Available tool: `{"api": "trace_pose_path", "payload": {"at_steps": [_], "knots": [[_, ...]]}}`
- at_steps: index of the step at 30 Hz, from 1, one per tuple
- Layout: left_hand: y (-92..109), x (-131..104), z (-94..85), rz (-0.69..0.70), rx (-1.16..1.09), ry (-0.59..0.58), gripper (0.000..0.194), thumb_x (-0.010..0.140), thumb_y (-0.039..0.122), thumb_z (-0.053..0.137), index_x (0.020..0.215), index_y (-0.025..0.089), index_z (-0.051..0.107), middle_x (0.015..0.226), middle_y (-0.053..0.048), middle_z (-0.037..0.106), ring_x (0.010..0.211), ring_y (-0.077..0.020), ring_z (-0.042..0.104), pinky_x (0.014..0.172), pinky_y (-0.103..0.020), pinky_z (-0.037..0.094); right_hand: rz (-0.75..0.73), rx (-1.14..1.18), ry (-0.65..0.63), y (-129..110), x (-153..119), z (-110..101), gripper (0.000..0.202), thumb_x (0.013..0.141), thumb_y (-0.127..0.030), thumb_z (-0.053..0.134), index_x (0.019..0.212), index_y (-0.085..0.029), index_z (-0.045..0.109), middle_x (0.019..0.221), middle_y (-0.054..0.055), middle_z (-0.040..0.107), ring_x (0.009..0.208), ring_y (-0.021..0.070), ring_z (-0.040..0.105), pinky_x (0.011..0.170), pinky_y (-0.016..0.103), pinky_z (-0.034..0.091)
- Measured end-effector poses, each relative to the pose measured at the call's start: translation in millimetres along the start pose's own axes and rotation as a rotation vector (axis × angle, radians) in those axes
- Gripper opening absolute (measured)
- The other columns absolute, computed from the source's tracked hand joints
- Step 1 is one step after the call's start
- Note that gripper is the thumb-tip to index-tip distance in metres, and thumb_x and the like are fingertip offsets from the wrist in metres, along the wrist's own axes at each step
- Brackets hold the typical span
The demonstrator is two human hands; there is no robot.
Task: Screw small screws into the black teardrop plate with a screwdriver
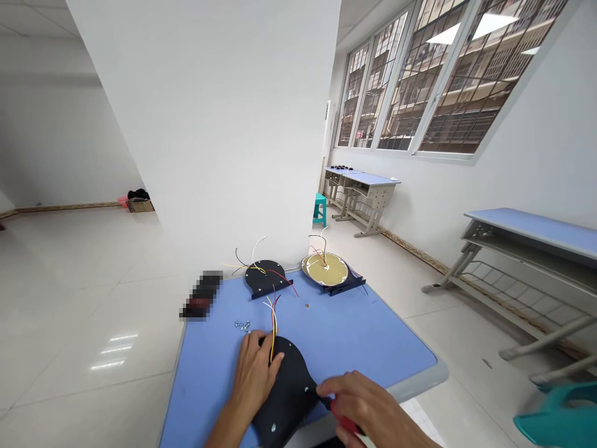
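Head view: the left hand (254, 373) presses flat on the black plate (286, 392) at the blue table's (354, 336) near edge; the right hand (368, 404) grips a red-handled screwdriver (342, 420), best kept square on its screw.

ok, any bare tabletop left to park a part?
Yes: the right side of the blue table, between the gold disc and the right hand. Also the near-left corner. Crowded in the middle: screws, wired black plate, left hand.

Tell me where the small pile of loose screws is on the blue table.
In the head view, the loose screws lie on the blue table, left of centre, just beyond the left hand.
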State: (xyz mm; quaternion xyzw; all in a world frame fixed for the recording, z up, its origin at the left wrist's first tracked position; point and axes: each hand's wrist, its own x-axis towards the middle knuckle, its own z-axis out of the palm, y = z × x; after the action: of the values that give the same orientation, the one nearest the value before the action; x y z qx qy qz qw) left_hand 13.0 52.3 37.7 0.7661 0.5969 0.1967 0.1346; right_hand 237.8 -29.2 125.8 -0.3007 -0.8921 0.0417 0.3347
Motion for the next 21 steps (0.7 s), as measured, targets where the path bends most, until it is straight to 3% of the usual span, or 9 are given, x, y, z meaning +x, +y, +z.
{"api": "trace_pose_path", "payload": {"at_steps": [2,5,7,11,15,18,21], "knots": [[0,0,-0.5,0.004,0.0,-0.001,0.038,0.089,0.024,0.052,0.126,0.021,0.061,0.113,-0.01,0.06,0.107,-0.0262,0.056,0.1,-0.043,0.046,0.047,-0.054,-0.055,-2,7,-6,0.014,0.096,-0.012,0.04,0.101,-0.024,0.047,0.1,0.011,0.069,0.082,0.0193,0.066,0.068,0.031,0.054],[1,-1,-0.6,0.007,-0.002,0.0,0.037,0.089,0.021,0.053,0.125,0.019,0.061,0.112,-0.011,0.059,0.107,-0.0266,0.056,0.1,-0.044,0.046,0.02,-0.254,-0.027,2,14,-6,0.017,0.099,-0.019,0.04,0.083,-0.024,0.045,0.067,0.002,0.062,0.054,0.0166,0.056,0.053,0.029,0.046],[1,-1,-0.3,0.01,-0.003,0.005,0.037,0.089,0.019,0.052,0.126,0.018,0.06,0.112,-0.011,0.058,0.107,-0.0264,0.056,0.099,-0.044,0.047,0.006,-0.39,0.022,5,20,-3,0.023,0.1,-0.026,0.042,0.077,-0.024,0.044,0.057,-0.002,0.056,0.044,0.0156,0.047,0.048,0.03,0.038],[1,-3,0.6,0.016,0.0,0.022,0.037,0.088,0.016,0.053,0.124,0.021,0.06,0.115,-0.009,0.056,0.108,-0.0243,0.057,0.097,-0.041,0.049,-0.053,-0.342,-0.071,6,33,-4,0.021,0.1,-0.022,0.033,0.096,-0.019,0.053,0.086,0.007,0.067,0.069,0.0191,0.06,0.062,0.031,0.04],[1,-4,0.8,0.012,0.009,0.036,0.035,0.087,0.016,0.055,0.121,0.022,0.062,0.116,-0.009,0.057,0.109,-0.0243,0.057,0.098,-0.041,0.049,-0.11,-0.367,-0.061,7,37,0,0.025,0.099,-0.019,0.038,0.076,-0.022,0.045,0.058,-0.004,0.055,0.046,0.0137,0.044,0.055,0.03,0.031],[2,-5,0.2,0.011,0.013,0.039,0.032,0.088,0.016,0.056,0.118,0.021,0.064,0.114,-0.009,0.059,0.108,-0.0248,0.058,0.097,-0.042,0.049,-0.085,-0.36,-0.071,10,35,7,0.015,0.097,-0.027,0.045,0.084,-0.022,0.049,0.067,0.0,0.061,0.056,0.0173,0.053,0.058,0.031,0.034],[3,-5,-1.1,0.014,0.012,0.039,0.031,0.087,0.016,0.057,0.117,0.021,0.065,0.113,-0.009,0.06,0.107,-0.0249,0.058,0.097,-0.042,0.049,-0.15,-0.305,-0.125,10,35,9,0.011,0.094,-0.021,0.042,0.086,-0.023,0.049,0.07,0.001,0.063,0.059,0.0177,0.056,0.058,0.03,0.034]]}}
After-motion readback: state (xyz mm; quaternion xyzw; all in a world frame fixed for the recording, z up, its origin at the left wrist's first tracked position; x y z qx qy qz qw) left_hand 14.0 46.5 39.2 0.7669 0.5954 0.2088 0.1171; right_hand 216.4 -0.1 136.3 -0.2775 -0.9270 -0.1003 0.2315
